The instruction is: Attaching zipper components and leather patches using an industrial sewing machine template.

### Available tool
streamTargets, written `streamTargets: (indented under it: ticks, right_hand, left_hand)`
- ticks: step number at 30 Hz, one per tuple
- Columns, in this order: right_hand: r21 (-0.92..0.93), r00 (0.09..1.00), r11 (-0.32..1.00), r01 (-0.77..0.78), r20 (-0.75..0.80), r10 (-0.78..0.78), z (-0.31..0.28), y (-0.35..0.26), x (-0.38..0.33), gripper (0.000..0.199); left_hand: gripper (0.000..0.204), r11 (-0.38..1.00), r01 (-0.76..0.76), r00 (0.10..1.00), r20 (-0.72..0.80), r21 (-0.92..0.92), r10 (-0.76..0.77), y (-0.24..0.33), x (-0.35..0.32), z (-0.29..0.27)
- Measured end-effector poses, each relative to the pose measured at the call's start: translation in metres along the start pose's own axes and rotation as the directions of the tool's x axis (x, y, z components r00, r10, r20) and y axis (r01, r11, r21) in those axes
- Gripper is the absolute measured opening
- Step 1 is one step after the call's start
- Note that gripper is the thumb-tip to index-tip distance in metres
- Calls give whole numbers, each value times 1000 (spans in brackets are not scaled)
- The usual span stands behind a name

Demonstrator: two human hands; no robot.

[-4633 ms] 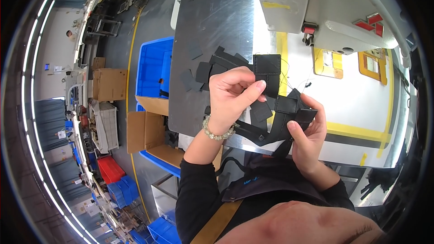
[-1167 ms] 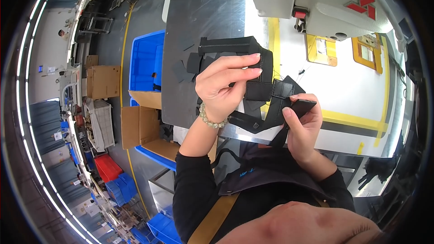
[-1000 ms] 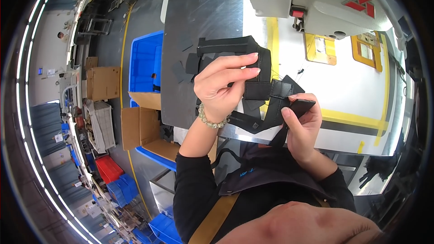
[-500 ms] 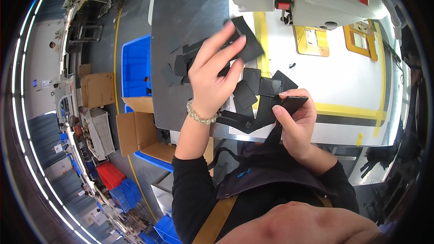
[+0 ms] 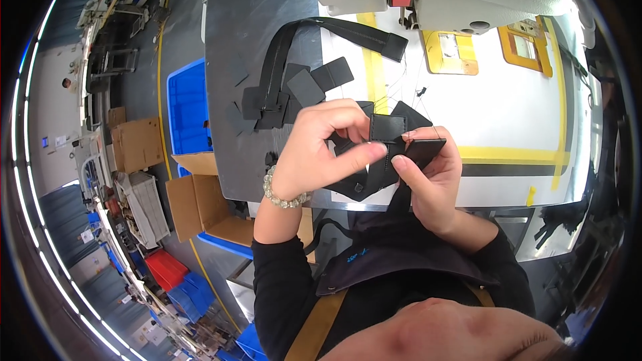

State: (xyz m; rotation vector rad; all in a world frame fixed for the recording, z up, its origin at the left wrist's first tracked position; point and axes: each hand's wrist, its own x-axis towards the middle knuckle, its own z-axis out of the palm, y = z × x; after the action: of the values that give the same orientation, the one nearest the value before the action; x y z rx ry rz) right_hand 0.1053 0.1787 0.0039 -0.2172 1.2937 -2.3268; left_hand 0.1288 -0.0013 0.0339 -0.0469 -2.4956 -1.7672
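A black stitched strap with a square end patch (image 5: 388, 127) is held up over the table's near edge. My left hand (image 5: 314, 150), with a beaded bracelet on its wrist, has its thumb in front of the strap beside this patch; its other fingers curl behind, partly hidden. My right hand (image 5: 436, 177) pinches the strap between thumb and fingers, with a dark flat flap (image 5: 426, 154) lying across its fingers. Beyond the hands, another long black strap (image 5: 287, 35) lies curved on the table. Several loose black rectangular pieces (image 5: 332, 73) lie beside it.
The sewing machine's grey body (image 5: 461, 0) overhangs the far side. Yellow-framed templates (image 5: 451, 53) lie on the white surface (image 5: 498, 107), which is edged with yellow tape. Left of the metal table (image 5: 234, 20) stand a blue bin (image 5: 186, 100) and an open cardboard box (image 5: 210, 204).
My left hand has let go of the black strap on the far side, which now lies curved on the table. It has come nearer, to the strap in my right hand.
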Motion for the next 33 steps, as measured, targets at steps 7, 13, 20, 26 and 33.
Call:
streamTargets:
  ticks: [7, 13, 20, 26, 33]
  right_hand:
    - [58, 997, 996, -66, -26, 68, -2, 1, 0, 35]
    - [50, 997, 995, -82, 5, 82, -4, 2, 0, 34]
    - [75, 996, 994, -84, -4, 84, -3, 0, 1, 33]
    - [66, 997, 994, -82, 0, 82, -3, 1, 2, 34]
    - [76, 998, 995, -69, 8, 69, -4, 0, 2, 34]
  left_hand:
    - [11, 993, 30, 998, -46, -112, -35, -3, -4, 6]
    - [9, 984, 31, 998, -46, -174, -40, -2, -5, 6]
    - [10, 987, 23, 998, -57, -158, -32, -2, -5, 8]
    - [16, 992, 31, 998, -49, -123, -37, -6, -4, 9]
    - [20, 988, 67, 997, -32, -136, -72, -7, -6, 10]
